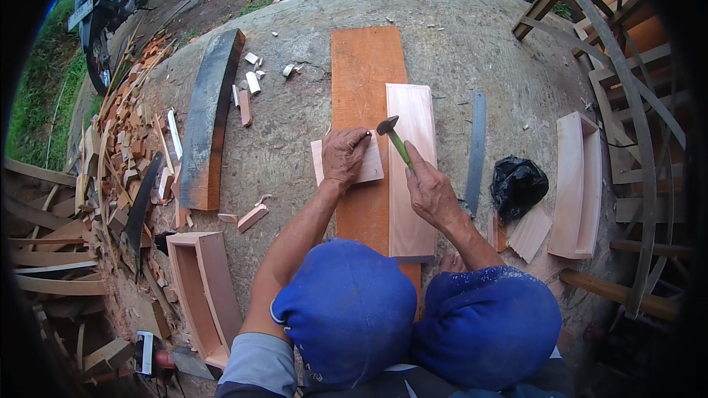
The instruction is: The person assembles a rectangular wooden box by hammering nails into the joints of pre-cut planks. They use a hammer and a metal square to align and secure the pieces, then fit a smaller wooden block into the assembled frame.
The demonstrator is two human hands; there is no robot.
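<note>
My left hand rests on a small pale wooden board. Its thumb and forefinger pinch a nail, of which only the dark end shows. In my right hand is the green handle of a hammer, whose dark metal head hangs just right of the nail, apart from it. The small board lies across a long orange-brown plank. Along the plank's right side, under the hammer, stretches a pale wooden box or board; its underside is hidden.
A dark-faced beam and wood scraps lie left; a handsaw leans there. An open wooden box stands near left, another far right. A metal ruler and black plastic bag lie right.
</note>
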